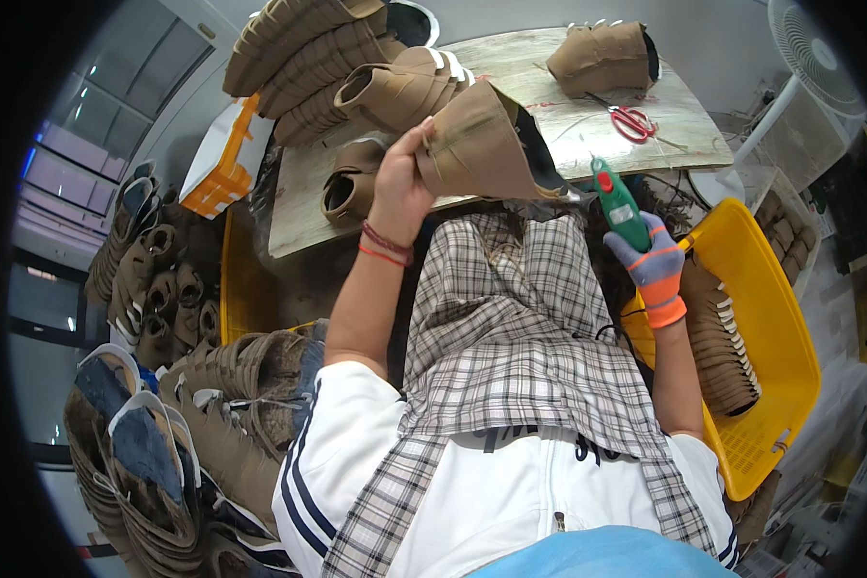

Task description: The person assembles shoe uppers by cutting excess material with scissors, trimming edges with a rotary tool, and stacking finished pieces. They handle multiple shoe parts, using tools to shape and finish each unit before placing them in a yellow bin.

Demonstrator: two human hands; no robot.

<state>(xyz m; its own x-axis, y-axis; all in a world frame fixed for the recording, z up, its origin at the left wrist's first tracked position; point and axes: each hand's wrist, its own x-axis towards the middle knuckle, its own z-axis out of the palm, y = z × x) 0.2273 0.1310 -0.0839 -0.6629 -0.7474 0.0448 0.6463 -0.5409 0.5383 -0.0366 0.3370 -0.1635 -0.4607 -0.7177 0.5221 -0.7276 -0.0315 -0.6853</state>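
My bare left hand (401,193) is closed around the edge of a brown shoe upper (474,144), holding it tilted over the near edge of the worktable (511,69). The upper's dark inside faces right. My right hand (651,262), in a grey and orange glove, grips a green handheld power tool (622,206) with a red button. Its thin tip points up and away, to the right of the upper and apart from it. Red-handled scissors (632,123) lie on the table beyond the tool. A single brown upper (353,193) stands left of my left hand.
Stacked brown uppers (308,58) fill the table's far left; another bundle (602,60) sits far right. An orange and white box (223,164) is at left. A yellow basket (790,385) with nested uppers stands right, below a fan (807,53). Fur-lined uppers (212,405) crowd my left side.
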